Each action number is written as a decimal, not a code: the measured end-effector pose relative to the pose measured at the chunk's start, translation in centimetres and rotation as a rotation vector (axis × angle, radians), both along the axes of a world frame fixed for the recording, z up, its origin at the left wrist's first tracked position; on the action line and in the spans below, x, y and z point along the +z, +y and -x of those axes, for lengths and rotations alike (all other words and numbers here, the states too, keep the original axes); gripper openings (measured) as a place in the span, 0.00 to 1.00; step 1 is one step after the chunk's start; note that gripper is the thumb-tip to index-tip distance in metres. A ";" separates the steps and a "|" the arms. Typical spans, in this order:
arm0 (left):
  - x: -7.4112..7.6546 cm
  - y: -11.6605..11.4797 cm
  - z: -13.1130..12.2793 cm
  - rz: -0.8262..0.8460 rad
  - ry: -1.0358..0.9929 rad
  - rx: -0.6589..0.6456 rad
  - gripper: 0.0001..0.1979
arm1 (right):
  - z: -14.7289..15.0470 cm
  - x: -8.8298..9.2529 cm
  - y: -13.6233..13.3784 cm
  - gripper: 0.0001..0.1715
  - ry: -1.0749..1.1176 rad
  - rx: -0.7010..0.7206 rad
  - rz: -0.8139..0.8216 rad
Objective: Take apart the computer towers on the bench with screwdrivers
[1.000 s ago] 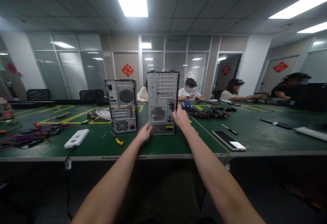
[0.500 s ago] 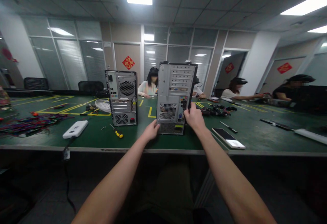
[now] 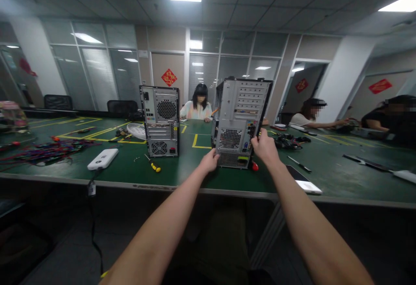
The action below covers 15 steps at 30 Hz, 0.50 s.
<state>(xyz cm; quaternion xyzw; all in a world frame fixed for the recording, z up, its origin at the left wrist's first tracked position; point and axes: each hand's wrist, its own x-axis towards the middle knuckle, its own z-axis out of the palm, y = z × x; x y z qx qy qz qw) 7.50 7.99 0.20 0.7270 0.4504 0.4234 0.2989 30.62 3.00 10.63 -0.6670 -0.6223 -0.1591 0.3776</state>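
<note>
A tall grey computer case (image 3: 232, 107) stands upright on the green table (image 3: 191, 181), its back panel with slots and ports facing me. My left hand (image 3: 209, 162) grips its lower left edge. On its right side, my right hand (image 3: 264, 146) holds the edge near the ports, with some fingertips hidden behind the case. A smaller computer case (image 3: 161, 120) stands upright to the left, untouched. Something red (image 3: 255, 166) shows at the bottom right corner of the taller case. A yellow and black screwdriver (image 3: 154, 166) lies in front of the smaller case.
A white power bank (image 3: 103, 159) with a cable and a tangle of wires (image 3: 52, 151) lie left. To the right are a phone (image 3: 307, 185), a thin screwdriver (image 3: 299, 164) and black cables (image 3: 289, 141). Several people sit across the table.
The taller case has shifted right, away from the smaller one, and turned slightly so its left side shows. Both hands moved with it. The red item has come into view. The whole view has shifted too.
</note>
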 end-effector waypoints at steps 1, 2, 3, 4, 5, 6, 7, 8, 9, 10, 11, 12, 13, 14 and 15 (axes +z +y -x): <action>0.2 0.0 -0.4 0.017 0.006 -0.006 0.22 | -0.3 0.1 0.2 0.28 0.008 -0.006 0.002; 0.4 0.1 -0.7 0.025 0.008 -0.020 0.23 | -0.5 0.2 0.4 0.28 0.013 -0.007 0.003; 0.7 0.1 -1.0 0.035 0.005 -0.026 0.24 | -0.8 0.2 0.6 0.28 0.017 -0.008 0.004; 0.9 0.1 -1.3 0.041 0.006 -0.017 0.24 | -1.0 0.3 0.8 0.28 0.010 -0.008 0.001; 1.0 0.1 -1.6 0.055 0.018 -0.012 0.24 | -1.2 0.4 0.9 0.29 0.005 -0.001 -0.007; 1.2 0.1 -1.7 0.070 0.031 -0.008 0.24 | -1.4 0.5 1.0 0.29 0.006 0.004 -0.015; 1.3 0.1 -1.7 0.073 0.039 -0.009 0.25 | -1.5 0.6 1.1 0.29 0.013 0.010 -0.016; 1.4 0.0 -1.6 0.075 0.049 -0.006 0.26 | -1.5 0.6 1.0 0.28 0.029 0.005 -0.012; 1.5 -0.2 -1.2 0.069 0.061 0.001 0.27 | -1.3 0.6 0.8 0.28 0.054 -0.011 -0.018; 1.7 -0.5 -0.6 0.043 0.066 0.019 0.30 | -1.1 0.6 0.5 0.28 0.083 -0.029 -0.049; 2.0 -0.9 0.2 0.007 0.062 0.051 0.31 | -0.6 0.5 0.0 0.28 0.113 -0.056 -0.136; 2.4 -1.4 1.4 -0.033 0.053 0.076 0.29 | 0.0 0.3 -0.5 0.26 0.133 -0.085 -0.261; 2.9 -1.9 2.8 -0.096 0.029 0.111 0.24 | 0.9 -0.1 -1.1 0.22 0.145 -0.100 -0.397; 3.5 -2.4 4.4 -0.153 -0.002 0.165 0.19 | 2.0 -0.5 -1.6 0.17 0.143 -0.085 -0.486; 4.2 -2.8 6.3 -0.202 -0.039 0.251 0.15 | 3.4 -1.0 -2.1 0.13 0.139 -0.041 -0.518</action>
